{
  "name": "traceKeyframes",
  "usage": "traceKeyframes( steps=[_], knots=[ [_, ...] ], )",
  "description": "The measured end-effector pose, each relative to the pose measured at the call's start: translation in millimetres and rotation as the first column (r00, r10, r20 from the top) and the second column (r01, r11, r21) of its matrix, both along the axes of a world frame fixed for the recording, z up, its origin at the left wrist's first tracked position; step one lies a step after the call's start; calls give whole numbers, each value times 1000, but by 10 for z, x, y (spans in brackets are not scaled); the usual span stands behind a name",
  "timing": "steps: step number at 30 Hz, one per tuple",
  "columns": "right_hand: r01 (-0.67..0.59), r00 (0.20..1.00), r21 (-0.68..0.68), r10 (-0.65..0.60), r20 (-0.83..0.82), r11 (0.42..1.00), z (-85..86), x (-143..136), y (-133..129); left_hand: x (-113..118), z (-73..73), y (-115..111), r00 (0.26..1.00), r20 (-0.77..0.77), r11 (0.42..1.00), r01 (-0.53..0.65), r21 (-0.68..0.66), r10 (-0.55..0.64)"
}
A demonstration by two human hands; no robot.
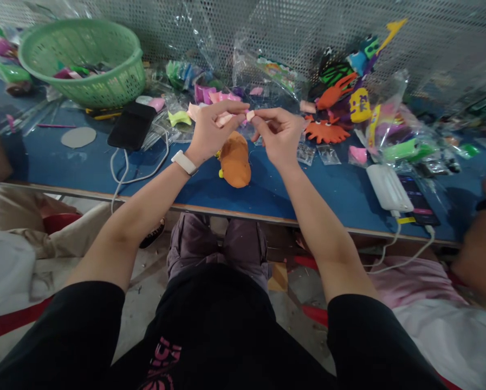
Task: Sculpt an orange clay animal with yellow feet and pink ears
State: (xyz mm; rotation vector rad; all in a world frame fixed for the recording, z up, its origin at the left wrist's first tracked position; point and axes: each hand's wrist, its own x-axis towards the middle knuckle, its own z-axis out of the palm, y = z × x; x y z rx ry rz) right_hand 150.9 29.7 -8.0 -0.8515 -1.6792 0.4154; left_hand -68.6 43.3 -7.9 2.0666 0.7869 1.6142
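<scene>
Both hands are raised over the blue table, close together. My left hand (214,129), with a white band on its wrist, is closed on soft pale-pink clay (225,116). My right hand (281,134) pinches a small pale-pink clay piece (250,115) between thumb and forefinger; whether the two bits join is unclear. Just below them an orange clay figure (235,165) with yellow bits on its left side lies on the table. Left of my left hand is a yellow-green clay piece (180,118). An orange clay crab (327,130) sits right of my right hand.
A green basket (133,81) stands at the back left, near a black phone (132,125) with a white cable. Clay figures and clear bags crowd the back. A white power bank (389,187) and another phone (419,200) lie right. People sit on both sides.
</scene>
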Motion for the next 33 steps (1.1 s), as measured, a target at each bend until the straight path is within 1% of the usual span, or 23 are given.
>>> traceKeyframes(
  steps=[4,9,14,18,22,27,30,33],
  knots=[
    [13,1000,-13,-13,13,1000,14,3,-19,-22,15,-36,998,-56,999,-36,18,37],
    [-6,1000,-9,7,20,1000,-8,20,-5,-20,4,-41,997,-60,999,-45,-21,44],
    [-38,997,-9,39,63,999,-8,35,-2,-25,-20,-9,998,-50,999,-32,-13,32],
    [-32,995,-42,35,97,999,21,44,-21,-31,-13,-25,998,-54,999,-41,-25,39],
    [-26,997,-36,28,74,999,26,37,-35,-26,5,-52,996,-73,999,-52,-15,51],
    [-3,994,-23,6,112,1000,42,20,-80,6,34,-83,998,-31,999,-48,-23,47],
    [28,989,-22,-25,148,999,82,13,-127,27,55,-100,999,-14,998,-46,-39,46],
    [29,984,-8,-27,177,1000,124,3,-168,39,74,-115,999,-5,998,-47,-44,47]
  ],
)
